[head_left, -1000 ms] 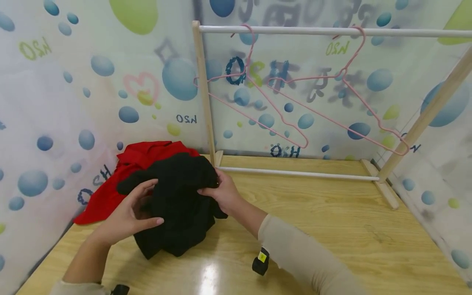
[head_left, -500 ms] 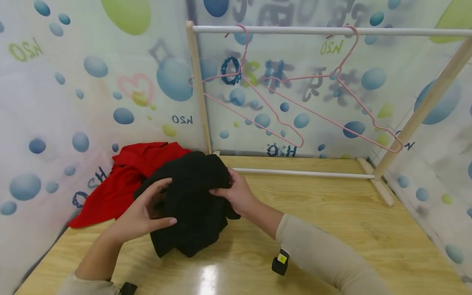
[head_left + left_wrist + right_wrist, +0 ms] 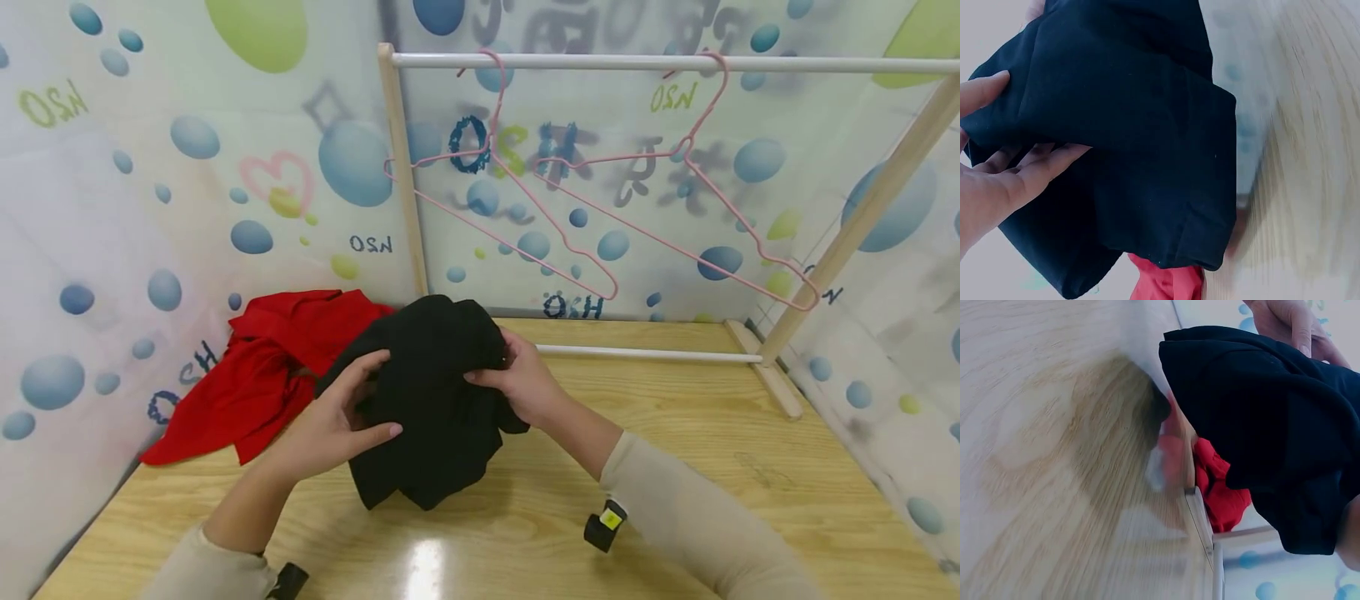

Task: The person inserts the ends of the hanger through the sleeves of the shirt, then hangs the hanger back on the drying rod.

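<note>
A bunched black garment [image 3: 438, 408] is held up over the table in the head view; its exact kind cannot be told. My left hand [image 3: 322, 429] grips its left side, with the thumb on the front and the fingers in a fold, as the left wrist view shows of the cloth [image 3: 1129, 125]. At the upper right edge of the garment, my right hand [image 3: 528, 383] pinches the cloth, thumb in front and the other fingers mostly hidden behind. In the right wrist view the dark cloth [image 3: 1272, 425] hangs clear of the tabletop.
A crumpled red garment [image 3: 262, 367] lies on the wooden table [image 3: 675, 467] at the back left, against the printed wall. Behind stands a rack with a white rail [image 3: 600, 62]. Two pink hangers hang from it, a left hanger [image 3: 551, 212] and a right hanger [image 3: 750, 242].
Both hands have carried the black garment to the right and slightly up, away from the red garment, which now shows more. The view has shifted a little. Both hands keep their hold.
</note>
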`<state>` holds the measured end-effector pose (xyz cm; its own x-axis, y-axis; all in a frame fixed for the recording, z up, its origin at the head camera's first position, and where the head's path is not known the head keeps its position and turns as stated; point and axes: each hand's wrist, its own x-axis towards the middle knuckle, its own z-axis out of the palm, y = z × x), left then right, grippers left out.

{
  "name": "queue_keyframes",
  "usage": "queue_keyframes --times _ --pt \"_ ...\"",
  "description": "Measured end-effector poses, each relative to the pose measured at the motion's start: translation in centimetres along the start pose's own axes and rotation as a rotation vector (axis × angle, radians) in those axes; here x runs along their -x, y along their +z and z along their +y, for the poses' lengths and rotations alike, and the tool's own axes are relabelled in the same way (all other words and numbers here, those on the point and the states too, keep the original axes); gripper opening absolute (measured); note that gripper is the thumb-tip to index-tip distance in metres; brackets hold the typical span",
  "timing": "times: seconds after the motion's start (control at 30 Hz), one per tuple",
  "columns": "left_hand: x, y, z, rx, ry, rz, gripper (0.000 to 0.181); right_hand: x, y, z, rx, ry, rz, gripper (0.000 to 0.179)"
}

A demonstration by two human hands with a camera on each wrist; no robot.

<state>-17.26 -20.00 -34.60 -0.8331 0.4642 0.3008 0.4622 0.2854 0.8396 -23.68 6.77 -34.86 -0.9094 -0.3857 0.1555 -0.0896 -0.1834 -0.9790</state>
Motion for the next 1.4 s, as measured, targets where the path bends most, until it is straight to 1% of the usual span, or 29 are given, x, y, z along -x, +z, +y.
queue_keyframes --times 0.2,0.47,0.73,0.83,0.97,1.1,1.2,1.4 --pt "-1.3 1.1 0.2 0.033 0.061 -0.021 0.078 0.7 -1.4 -0.4 0.007 -0.001 0.032 0.054" --pt "-3.0 2.4 0.4 0.053 0.073 -0.065 0.078 1.9 -3.1 -0.9 -0.014 0.003 0.071 0.056" --pt "-4.7 3.5 0.4 -0.010 0.073 -0.085 0.081 2.7 -4.8 -0.8 -0.030 0.014 0.094 0.055" --pt "-5.5 4.0 0.1 -0.022 0.091 -0.098 0.080 2.9 -5.6 -0.7 -0.026 0.023 0.106 0.053" --pt "-6.4 4.9 -0.3 -0.055 0.127 -0.101 0.079 3.3 -6.5 -0.4 -0.013 0.044 0.134 0.050" --pt "-7.3 5.7 -0.9 -0.067 0.152 -0.109 0.078 3.6 -7.3 0.0 -0.018 0.069 0.164 0.048" --pt "-7.8 6.3 -1.3 -0.067 0.146 -0.115 0.078 3.8 -7.9 0.3 -0.018 0.082 0.183 0.047" --pt "-9.1 7.1 -2.2 -0.064 0.119 -0.139 0.079 3.8 -9.1 0.9 0.000 0.081 0.215 0.046"
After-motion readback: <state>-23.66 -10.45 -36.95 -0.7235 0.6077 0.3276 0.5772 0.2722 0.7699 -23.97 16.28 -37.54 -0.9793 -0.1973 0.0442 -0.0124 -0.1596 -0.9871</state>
